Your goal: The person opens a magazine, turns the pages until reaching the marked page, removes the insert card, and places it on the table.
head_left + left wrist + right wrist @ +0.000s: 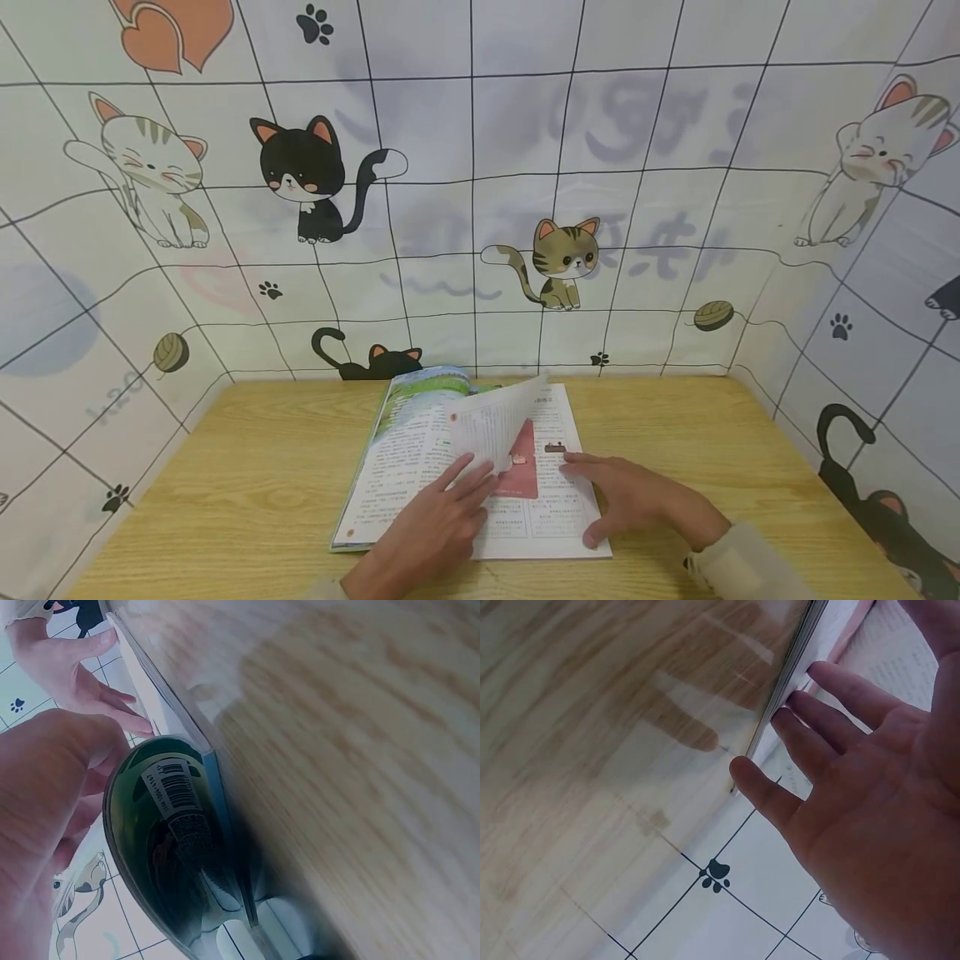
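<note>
An open magazine (401, 475) with printed text and pictures lies on the wooden table. One loose page (487, 417) stands lifted and bent over its middle, partly covering a pink picture on the right-hand page. My left hand (438, 521) lies over the lower middle, its extended fingers touching the lifted page. In the left wrist view, the green back cover (154, 795) bows up off the table, showing a barcode. My right hand (630, 500) rests at the right edge, fingertips on the page and thumb near the lower corner. The right wrist view shows its fingers (844, 694) spread along that edge.
The pale wood table (255, 475) extends on both sides of the magazine. Behind it and at both sides hangs a white gridded cloth (450, 208) printed with cartoon cats, paw prints and yarn balls. The magazine's top edge lies close to the back cloth.
</note>
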`<state>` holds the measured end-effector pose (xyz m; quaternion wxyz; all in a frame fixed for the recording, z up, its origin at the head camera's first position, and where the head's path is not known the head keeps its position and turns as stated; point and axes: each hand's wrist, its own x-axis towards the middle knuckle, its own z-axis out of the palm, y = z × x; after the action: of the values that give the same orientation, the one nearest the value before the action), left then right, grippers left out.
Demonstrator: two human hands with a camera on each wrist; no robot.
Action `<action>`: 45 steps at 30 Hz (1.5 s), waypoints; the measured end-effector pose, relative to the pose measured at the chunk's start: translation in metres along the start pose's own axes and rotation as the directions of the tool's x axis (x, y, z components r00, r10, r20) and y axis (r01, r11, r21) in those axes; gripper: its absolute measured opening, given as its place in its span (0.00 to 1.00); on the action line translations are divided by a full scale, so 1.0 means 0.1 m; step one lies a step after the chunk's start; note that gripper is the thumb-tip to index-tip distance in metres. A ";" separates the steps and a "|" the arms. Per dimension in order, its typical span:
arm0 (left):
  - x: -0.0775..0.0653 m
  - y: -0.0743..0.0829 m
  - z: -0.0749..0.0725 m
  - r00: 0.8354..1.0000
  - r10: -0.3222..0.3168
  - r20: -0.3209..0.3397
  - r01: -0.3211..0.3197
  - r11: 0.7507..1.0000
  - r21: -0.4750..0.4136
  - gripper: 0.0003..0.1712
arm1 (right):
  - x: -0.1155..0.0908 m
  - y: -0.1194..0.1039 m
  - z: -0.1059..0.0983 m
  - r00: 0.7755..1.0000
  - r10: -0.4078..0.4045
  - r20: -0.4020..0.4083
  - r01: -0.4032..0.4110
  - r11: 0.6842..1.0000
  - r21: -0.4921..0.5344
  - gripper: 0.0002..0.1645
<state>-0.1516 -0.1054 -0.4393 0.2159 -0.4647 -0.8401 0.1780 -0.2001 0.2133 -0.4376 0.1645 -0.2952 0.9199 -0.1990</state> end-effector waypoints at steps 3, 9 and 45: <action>0.00 0.00 -0.01 1.000 -0.013 0.014 0.013 1.000 0.013 0.11 | 0.01 0.00 0.00 1.000 0.007 -0.004 -0.007 1.000 -0.017 0.60; 0.03 -0.02 -0.02 0.995 -0.082 0.052 0.082 0.997 0.015 0.11 | 0.03 -0.04 -0.03 0.999 -0.013 -0.034 0.011 0.998 -0.061 0.61; -0.07 -0.10 0.09 0.899 -0.341 0.275 0.426 0.826 -0.369 0.25 | 0.05 -0.10 -0.05 1.000 0.014 -0.013 -0.016 0.993 -0.113 0.55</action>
<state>-0.1605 -0.1171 -0.4427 0.0580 -0.3010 -0.9518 -0.0089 -0.2015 0.2038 -0.4290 0.1434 -0.2959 0.9329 -0.1472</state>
